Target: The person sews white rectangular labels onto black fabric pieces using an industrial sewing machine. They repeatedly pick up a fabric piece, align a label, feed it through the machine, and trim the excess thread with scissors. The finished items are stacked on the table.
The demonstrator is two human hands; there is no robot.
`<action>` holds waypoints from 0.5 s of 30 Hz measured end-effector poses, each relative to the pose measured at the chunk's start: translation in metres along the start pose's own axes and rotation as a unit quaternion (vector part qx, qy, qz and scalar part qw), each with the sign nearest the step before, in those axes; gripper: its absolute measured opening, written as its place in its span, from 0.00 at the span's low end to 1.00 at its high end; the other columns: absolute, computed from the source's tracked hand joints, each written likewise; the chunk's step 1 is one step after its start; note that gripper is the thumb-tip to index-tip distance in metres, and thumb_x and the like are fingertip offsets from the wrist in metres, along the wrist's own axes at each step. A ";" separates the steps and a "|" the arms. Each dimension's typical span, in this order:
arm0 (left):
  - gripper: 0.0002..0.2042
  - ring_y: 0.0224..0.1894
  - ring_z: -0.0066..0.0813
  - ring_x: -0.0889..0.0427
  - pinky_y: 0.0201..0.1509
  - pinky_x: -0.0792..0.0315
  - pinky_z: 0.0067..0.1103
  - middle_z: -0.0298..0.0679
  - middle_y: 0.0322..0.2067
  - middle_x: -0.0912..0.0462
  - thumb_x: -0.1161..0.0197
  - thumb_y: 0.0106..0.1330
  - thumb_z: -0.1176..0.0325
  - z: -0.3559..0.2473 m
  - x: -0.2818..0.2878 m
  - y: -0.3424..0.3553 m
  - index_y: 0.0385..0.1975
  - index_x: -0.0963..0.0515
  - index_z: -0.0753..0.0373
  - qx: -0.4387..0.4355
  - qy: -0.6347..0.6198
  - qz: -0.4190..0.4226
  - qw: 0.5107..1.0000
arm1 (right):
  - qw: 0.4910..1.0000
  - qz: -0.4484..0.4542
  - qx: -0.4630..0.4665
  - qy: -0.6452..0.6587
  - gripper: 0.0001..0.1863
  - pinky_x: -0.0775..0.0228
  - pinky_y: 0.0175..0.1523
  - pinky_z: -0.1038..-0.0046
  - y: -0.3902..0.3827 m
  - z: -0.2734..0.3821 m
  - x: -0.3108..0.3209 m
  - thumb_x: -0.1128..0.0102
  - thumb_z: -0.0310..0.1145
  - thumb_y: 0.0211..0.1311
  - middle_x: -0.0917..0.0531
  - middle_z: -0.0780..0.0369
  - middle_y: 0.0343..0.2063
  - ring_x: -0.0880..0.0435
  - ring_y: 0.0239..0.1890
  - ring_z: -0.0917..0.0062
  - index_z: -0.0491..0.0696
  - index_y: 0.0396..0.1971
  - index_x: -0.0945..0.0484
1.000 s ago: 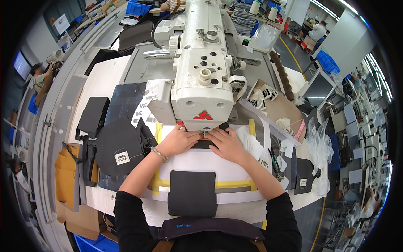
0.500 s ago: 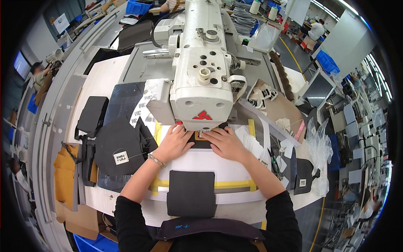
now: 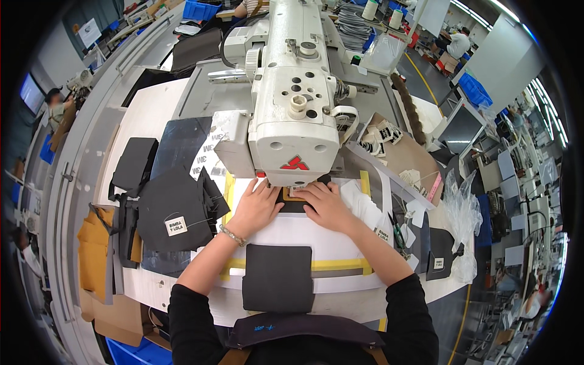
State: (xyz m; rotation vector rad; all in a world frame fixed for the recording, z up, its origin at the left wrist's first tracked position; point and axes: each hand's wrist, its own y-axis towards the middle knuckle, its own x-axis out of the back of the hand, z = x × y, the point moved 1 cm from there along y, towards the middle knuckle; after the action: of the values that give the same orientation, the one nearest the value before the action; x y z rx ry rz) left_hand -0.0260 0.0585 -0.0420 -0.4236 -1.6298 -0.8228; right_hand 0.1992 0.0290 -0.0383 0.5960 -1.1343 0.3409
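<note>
Under the head of a large white industrial sewing machine, a black fabric piece lies on a white sheet. A small yellow-edged frame with a pale label sits on the black piece. Pressed flat at its left side is my left hand, fingers stretched out, a beaded bracelet on the wrist. My right hand lies flat at the right, its fingertips beside the label and partly covering it. Neither hand grips anything. Nearer to me rests a stack of dark rectangular pieces.
Black panels with a white label lie at left, by mustard-coloured pieces. Right of the sheet are snips, a clear plastic bag and a brown board with loose labels. A small screen stands farther right.
The pale label in the yellow-edged frame shows more clearly between my hands. My left hand has shifted very slightly; both hands stay flat on the work.
</note>
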 end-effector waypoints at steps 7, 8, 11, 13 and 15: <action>0.23 0.62 0.36 0.32 0.69 0.44 0.37 0.42 0.55 0.25 0.44 0.66 0.56 -0.001 0.000 -0.001 0.55 0.28 0.67 0.007 -0.002 0.003 1.000 | 1.000 0.006 -0.004 -0.024 0.20 0.47 0.56 0.63 0.001 0.001 0.000 0.43 0.35 0.61 0.25 0.69 0.54 0.30 0.57 0.75 0.59 0.55 0.26; 0.23 0.62 0.36 0.32 0.69 0.45 0.37 0.42 0.55 0.25 0.44 0.66 0.57 -0.001 -0.001 -0.001 0.55 0.28 0.67 0.008 -0.002 0.003 1.000 | 1.000 0.004 -0.003 -0.022 0.20 0.47 0.56 0.63 0.001 0.001 0.001 0.43 0.35 0.61 0.24 0.69 0.53 0.30 0.57 0.75 0.59 0.55 0.26; 0.23 0.63 0.36 0.32 0.70 0.45 0.37 0.42 0.55 0.25 0.44 0.66 0.57 -0.001 0.000 -0.002 0.55 0.28 0.67 0.012 0.000 0.006 1.000 | 0.999 0.012 -0.020 0.033 0.19 0.46 0.55 0.64 0.002 0.001 0.004 0.43 0.33 0.60 0.23 0.69 0.53 0.29 0.57 0.76 0.58 0.53 0.25; 0.23 0.63 0.36 0.32 0.70 0.45 0.37 0.42 0.55 0.25 0.44 0.66 0.57 -0.002 0.000 0.000 0.55 0.28 0.67 0.013 -0.001 0.009 1.000 | 0.999 -0.010 -0.015 0.031 0.18 0.45 0.55 0.64 0.000 -0.002 0.002 0.43 0.32 0.59 0.23 0.69 0.53 0.29 0.57 0.76 0.57 0.51 0.24; 0.23 0.62 0.36 0.32 0.70 0.46 0.37 0.41 0.55 0.25 0.44 0.66 0.58 -0.003 0.000 0.000 0.55 0.28 0.67 0.016 0.001 0.014 1.000 | 0.999 -0.023 -0.009 0.025 0.18 0.45 0.54 0.64 -0.002 -0.003 0.000 0.43 0.31 0.59 0.23 0.69 0.54 0.28 0.57 0.77 0.56 0.50 0.23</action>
State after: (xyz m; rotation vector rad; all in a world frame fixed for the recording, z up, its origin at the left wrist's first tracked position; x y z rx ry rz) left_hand -0.0237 0.0561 -0.0415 -0.4211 -1.6295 -0.7744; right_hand 0.2022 0.0294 -0.0391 0.5926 -1.0739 0.3042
